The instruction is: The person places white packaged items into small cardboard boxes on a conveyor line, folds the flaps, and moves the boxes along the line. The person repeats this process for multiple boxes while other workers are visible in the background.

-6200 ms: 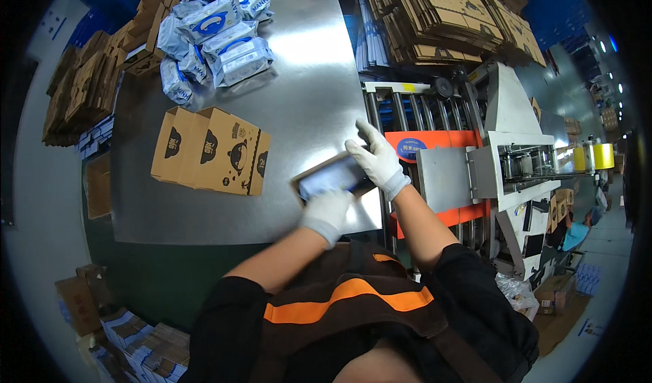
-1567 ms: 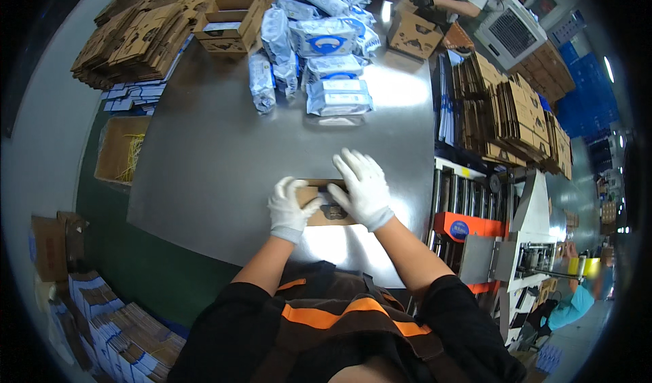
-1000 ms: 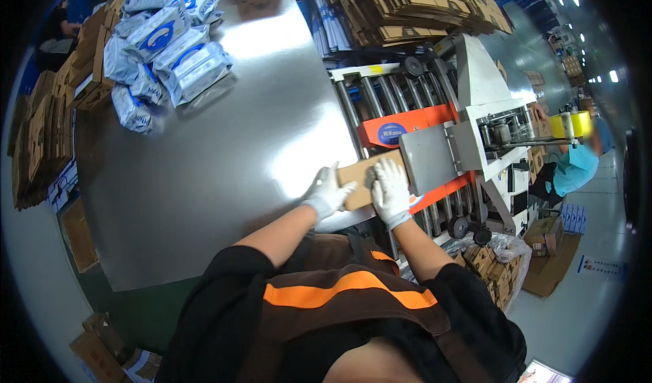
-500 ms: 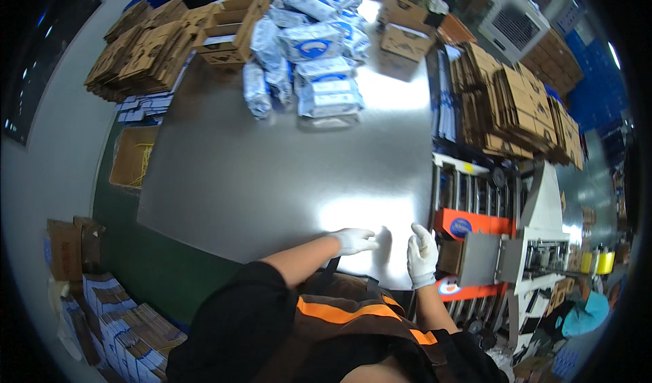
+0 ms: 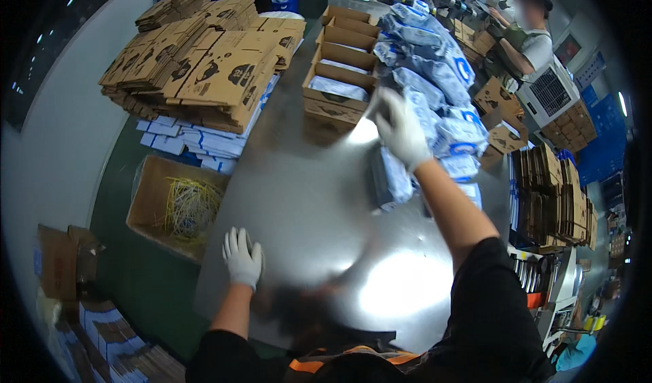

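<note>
Fingers (image 5: 233, 240) of the white-gloved left hand (image 5: 242, 259) stand apart in the head view, with nothing held between them. That hand is over the left edge of the bench (image 5: 299, 193), left of the row of open cartons (image 5: 334, 111) and nearer the person; whether it touches the metal I cannot tell. The right hand (image 5: 402, 133) is blurred, just right of the row's near end, at the edge of the heap of flow-wrapped soft packs (image 5: 460, 137). Its fingers look bent, but I cannot tell whether they are closed on anything. The heap spreads along the right of the row, and a single soft pack (image 5: 395, 178) lies at its near end.

The likeliest trouble is a slide: the packs are piled loosely, and slick film on smooth metal would give little grip if one were pulled free. Being so close, the right hand could also clip the row's nearest rim and skew the cartons. A hard pinch might crease a wrapper.

As for labels, the packs show blue emblems on pale film, and the flattened carton blanks (image 5: 217, 74), left of the row, bear dark printed figures. Any lettering is too small or blurred to read.
</note>
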